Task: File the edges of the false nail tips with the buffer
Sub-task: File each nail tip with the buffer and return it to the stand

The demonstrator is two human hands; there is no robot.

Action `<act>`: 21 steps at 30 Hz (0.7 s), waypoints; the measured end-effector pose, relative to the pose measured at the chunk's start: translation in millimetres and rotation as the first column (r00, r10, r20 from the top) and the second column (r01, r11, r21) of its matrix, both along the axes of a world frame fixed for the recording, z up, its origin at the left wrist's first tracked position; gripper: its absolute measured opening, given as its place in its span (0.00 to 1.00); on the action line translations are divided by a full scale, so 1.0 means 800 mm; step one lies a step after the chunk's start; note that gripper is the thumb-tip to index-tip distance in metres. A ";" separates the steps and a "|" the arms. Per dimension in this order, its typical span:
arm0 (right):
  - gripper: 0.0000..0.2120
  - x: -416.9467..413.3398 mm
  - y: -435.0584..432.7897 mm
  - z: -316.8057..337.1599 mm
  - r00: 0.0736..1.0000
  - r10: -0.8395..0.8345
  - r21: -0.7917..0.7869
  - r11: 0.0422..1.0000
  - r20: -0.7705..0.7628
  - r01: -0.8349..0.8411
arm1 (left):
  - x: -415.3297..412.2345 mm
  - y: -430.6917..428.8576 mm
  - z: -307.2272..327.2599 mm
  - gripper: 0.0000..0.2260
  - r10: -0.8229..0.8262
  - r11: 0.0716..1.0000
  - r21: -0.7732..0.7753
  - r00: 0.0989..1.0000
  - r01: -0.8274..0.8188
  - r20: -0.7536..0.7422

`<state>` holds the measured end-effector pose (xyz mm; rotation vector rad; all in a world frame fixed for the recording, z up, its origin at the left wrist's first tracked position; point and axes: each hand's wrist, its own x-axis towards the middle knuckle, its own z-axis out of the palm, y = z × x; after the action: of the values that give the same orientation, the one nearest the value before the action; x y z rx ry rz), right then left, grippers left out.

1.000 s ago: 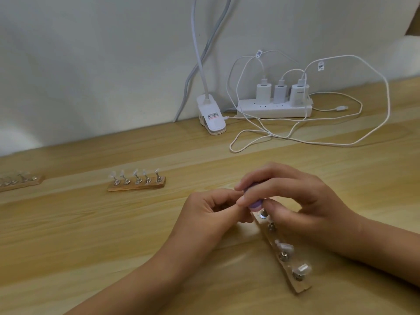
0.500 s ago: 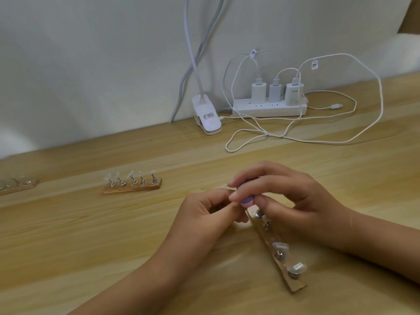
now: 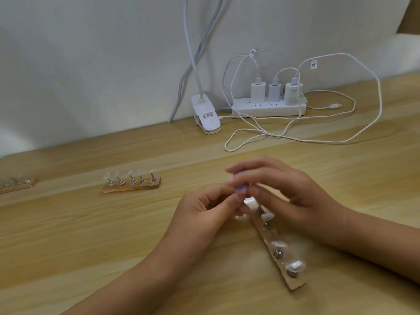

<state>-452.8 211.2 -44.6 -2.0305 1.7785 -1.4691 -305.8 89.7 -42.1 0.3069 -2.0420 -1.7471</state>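
Observation:
A wooden strip with several clear false nail tips on metal pegs lies slanted on the table in front of me. My right hand pinches a small purple buffer over the strip's far end. My left hand has its fingers curled at that far end and pinches the far nail tip beside the buffer. Two nearer tips stand free on their pegs. The hands are blurred and hide most of the buffer.
A second wooden strip of nail tips lies to the left, a third at the far left edge. At the back by the wall stand a white lamp clip, a power strip with chargers and loose white cables.
Both hands have stayed at the strip's far end; the right hand with the buffer makes small movements over the tip. The view itself has drifted slightly.

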 end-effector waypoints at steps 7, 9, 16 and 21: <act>0.11 -0.001 -0.001 0.001 1.000 0.001 -0.011 1.000 -0.030 -0.001 | 0.000 -0.001 -0.001 0.05 0.008 1.000 0.028 1.000 -0.008 -0.002; 0.11 -0.002 0.000 0.002 1.000 -0.012 -0.022 1.000 0.008 0.012 | 0.001 -0.001 0.000 0.07 0.015 0.999 0.050 1.000 -0.015 -0.002; 0.12 -0.004 -0.001 0.001 0.996 -0.043 -0.024 0.999 0.072 0.045 | 0.000 0.000 0.000 0.07 0.017 0.997 0.072 1.000 -0.017 0.003; 0.10 -0.004 -0.002 -0.001 0.998 -0.011 -0.027 1.000 0.067 0.013 | 0.000 0.000 0.000 0.07 0.022 0.996 0.084 1.000 -0.022 -0.005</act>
<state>-456.1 209.6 -45.4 -1.9619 1.7577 -1.5545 -305.7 89.7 -42.1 0.3481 -1.9571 -1.8210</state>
